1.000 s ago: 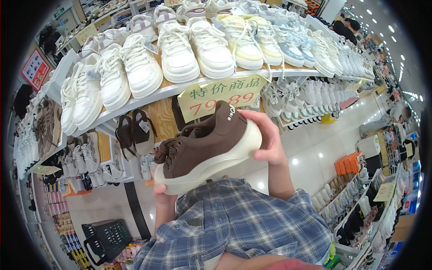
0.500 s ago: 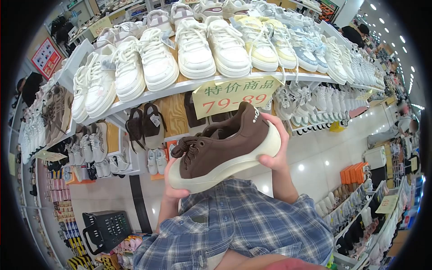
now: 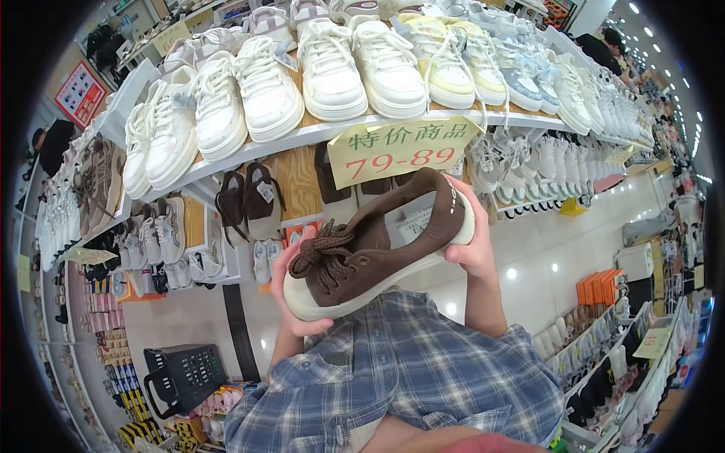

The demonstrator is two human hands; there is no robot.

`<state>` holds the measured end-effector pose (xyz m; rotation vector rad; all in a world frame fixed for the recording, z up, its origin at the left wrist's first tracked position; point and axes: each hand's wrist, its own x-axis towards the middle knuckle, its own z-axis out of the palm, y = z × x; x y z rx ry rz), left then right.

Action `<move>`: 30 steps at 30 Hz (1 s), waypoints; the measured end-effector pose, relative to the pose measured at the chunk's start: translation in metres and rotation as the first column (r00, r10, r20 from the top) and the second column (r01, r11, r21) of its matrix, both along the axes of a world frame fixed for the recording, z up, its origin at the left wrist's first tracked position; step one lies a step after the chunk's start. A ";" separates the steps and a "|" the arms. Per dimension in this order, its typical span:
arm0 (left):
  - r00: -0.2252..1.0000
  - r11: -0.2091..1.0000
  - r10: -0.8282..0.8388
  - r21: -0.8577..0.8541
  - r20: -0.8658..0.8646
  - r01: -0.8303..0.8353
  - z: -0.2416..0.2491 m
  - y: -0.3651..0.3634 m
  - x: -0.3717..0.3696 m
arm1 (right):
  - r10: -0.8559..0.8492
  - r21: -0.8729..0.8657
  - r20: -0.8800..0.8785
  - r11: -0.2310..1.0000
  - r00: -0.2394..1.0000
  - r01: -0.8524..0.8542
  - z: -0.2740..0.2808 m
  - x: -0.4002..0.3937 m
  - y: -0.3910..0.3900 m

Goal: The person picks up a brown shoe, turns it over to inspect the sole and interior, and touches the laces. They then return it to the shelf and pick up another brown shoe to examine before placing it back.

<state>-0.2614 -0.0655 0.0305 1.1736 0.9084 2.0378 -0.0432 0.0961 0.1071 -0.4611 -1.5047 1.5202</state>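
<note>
A blue and white plaid shirt [image 3: 445, 370], worn by the person whose view this is, fills the bottom centre. Just beyond it, both bare hands grasp one brown lace-up shoe [image 3: 385, 275], held up in front of the body with its toe toward the lower left. The left hand [image 3: 293, 323] is wrapped around the cream toe, thumb underneath; the right hand [image 3: 477, 245] cups the heel, thumb pressed against the pale sole. The shoe is tilted so that its opening faces the viewer, showing a light insole [image 3: 411, 220] with small print too fine to read. Thick brown laces [image 3: 321, 260] are tied in a bow.

Directly behind the heel, a yellow sign [image 3: 408, 155] with green Chinese characters and a red "79-89" hangs from a shelf edge. White sneakers [image 3: 332, 72] line the shelf above it, with yellow-trimmed sneakers [image 3: 438, 64] and pale blue sneakers [image 3: 525, 83] to their right. On the level below stand dark brown shoes [image 3: 260, 204]. At lower left, a dark shopping basket [image 3: 189, 374] rests on the shiny floor [image 3: 521, 291]. Farther off are orange boxes [image 3: 596, 287] at right, a red-bordered poster [image 3: 81, 94] at upper left and, at upper right, a person in dark clothes [image 3: 600, 54]
</note>
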 end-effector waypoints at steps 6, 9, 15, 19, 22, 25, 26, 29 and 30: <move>0.970 0.984 -0.046 -0.154 0.239 0.085 -0.046 -0.004 -0.008 | 0.017 0.117 0.097 0.993 0.995 -0.028 -0.011 0.003 0.004; 0.985 0.982 -0.170 -0.081 0.022 0.172 -0.030 -0.004 -0.021 | 0.142 0.351 -0.002 0.927 0.990 -0.133 -0.029 0.002 0.017; 0.963 0.961 -0.216 -0.139 0.161 0.239 -0.017 -0.013 -0.021 | 0.356 0.299 -0.200 0.909 0.913 -0.289 -0.047 -0.025 0.010; 0.777 0.825 -0.347 -0.223 0.525 0.519 -0.098 -0.047 -0.040 | 0.306 0.144 -0.105 0.946 0.946 -0.290 -0.069 -0.066 0.009; 0.627 0.869 -0.046 -0.279 0.778 0.409 -0.118 -0.068 -0.024 | 0.127 0.014 0.076 0.992 0.989 -0.128 -0.093 -0.097 0.000; 0.772 0.919 0.188 -0.386 0.607 0.080 -0.118 -0.063 -0.025 | 0.175 -0.240 0.165 0.962 0.971 -0.133 -0.123 -0.102 -0.003; 0.796 0.912 0.236 -0.410 0.557 0.017 -0.119 -0.062 -0.030 | 0.240 -0.256 0.234 0.950 0.942 -0.178 -0.134 -0.100 -0.003; 0.832 0.849 0.401 -0.497 0.384 -0.180 -0.129 -0.057 -0.041 | 0.417 -0.335 0.401 0.896 0.816 -0.292 -0.166 -0.081 -0.003; 0.829 0.806 0.465 -0.536 0.312 -0.251 -0.133 -0.055 -0.043 | 0.467 -0.372 0.433 0.871 0.771 -0.320 -0.175 -0.075 -0.004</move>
